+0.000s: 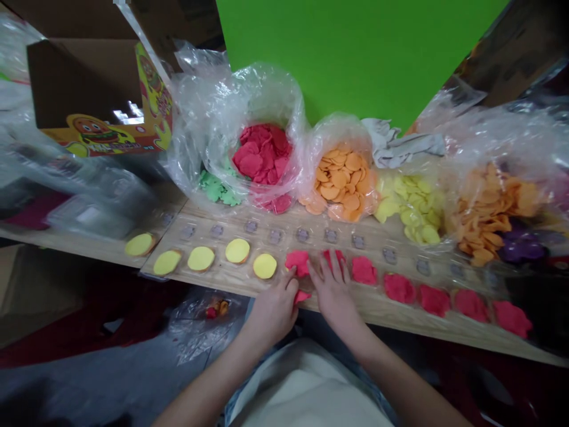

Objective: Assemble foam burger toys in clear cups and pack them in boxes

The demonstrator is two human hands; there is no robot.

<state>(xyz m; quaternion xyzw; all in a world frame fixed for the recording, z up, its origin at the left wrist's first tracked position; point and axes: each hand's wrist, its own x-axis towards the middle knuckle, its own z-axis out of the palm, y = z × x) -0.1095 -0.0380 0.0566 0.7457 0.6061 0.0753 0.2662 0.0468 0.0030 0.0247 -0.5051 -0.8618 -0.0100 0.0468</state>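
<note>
A row of small clear plastic trays runs along the wooden table [249,284]. My left hand [276,303] is curled, with a red foam piece [301,296] sticking out beside its thumb. Its index fingertip touches the edge of another red foam piece lying in the row. My right hand [334,292] has its fingers spread and lies over a red piece, partly covering it. Right of it, more wavy red pieces [399,288] continue the row. Left of my hands lie several round yellow foam discs [201,259], some with an orange rim showing beneath.
Behind the row stand clear bags of red pieces [262,154], orange discs [341,181] and yellow pieces [420,204]. Green pieces [220,188] lie beside them. A printed cardboard box [106,145] is at the back left, a green panel [355,59] behind. Orange pieces [484,213] pile at right.
</note>
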